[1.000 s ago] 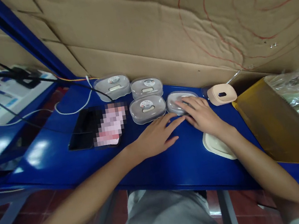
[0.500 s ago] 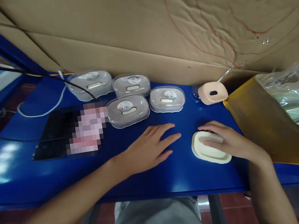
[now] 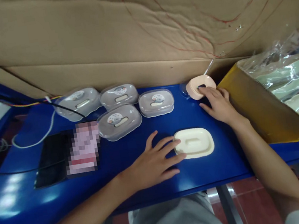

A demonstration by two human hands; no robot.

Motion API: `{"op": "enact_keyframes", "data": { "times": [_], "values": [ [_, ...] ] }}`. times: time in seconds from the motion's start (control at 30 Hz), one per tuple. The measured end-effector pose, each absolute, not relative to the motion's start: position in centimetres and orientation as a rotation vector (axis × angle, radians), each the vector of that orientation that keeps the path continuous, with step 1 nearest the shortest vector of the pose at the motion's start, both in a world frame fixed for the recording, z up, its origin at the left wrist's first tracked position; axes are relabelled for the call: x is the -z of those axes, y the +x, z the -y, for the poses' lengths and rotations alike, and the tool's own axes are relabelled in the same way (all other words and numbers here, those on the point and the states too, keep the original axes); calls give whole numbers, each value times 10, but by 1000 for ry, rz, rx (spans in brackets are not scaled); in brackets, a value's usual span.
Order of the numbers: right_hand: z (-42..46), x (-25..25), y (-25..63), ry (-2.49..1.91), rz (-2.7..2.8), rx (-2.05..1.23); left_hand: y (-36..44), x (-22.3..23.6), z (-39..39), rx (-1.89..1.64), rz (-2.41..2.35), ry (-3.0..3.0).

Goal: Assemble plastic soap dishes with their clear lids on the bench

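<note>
While left hand touches one cream tray, four boxes stand beyond.

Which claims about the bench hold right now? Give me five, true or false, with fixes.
1. The left hand reaches over the left edge of the cream oval piece. True.
2. Four clear containers with round labels are on the blue table. True.
3. The right hand is inside the carton. False: it is at the peach oval box, to the left of the carton.
4. The peach oval box has a slot-like dark mark on top. True.
5. Both hands are at the same item. False: the left is at the cream oval piece, the right at the peach oval box.
</note>
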State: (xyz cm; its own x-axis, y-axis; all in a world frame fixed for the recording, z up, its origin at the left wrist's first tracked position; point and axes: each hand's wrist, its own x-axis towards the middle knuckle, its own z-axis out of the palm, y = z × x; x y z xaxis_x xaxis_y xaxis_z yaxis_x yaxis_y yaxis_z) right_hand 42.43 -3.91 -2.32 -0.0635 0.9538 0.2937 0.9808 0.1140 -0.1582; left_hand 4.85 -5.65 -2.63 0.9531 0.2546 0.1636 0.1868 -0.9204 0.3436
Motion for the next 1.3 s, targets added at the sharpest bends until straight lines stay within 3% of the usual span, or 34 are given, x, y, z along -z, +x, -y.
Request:
{"op": "enact_keyframes", "data": {
  "times": [0.17,0.5,0.7,0.97,1.1,1.3],
  "values": [
    [54,17,421,-1761,2142,135,41,29,38,-466,-642,2793],
    [68,12,370,-1429,2277,-65,36,29,22,-436,-914,2697],
    [85,1,348,-1351,2297,-116,38,29,24,-376,-933,2557],
    [72,15,367,-1628,2368,48,36,25,27,-350,-936,2578],
    [74,11,366,-1543,2305,92,35,21,27,-367,-929,2475],
    [88,0,340,-1250,2423,-192,35,30,24,-457,-915,2369]
  ]
}}
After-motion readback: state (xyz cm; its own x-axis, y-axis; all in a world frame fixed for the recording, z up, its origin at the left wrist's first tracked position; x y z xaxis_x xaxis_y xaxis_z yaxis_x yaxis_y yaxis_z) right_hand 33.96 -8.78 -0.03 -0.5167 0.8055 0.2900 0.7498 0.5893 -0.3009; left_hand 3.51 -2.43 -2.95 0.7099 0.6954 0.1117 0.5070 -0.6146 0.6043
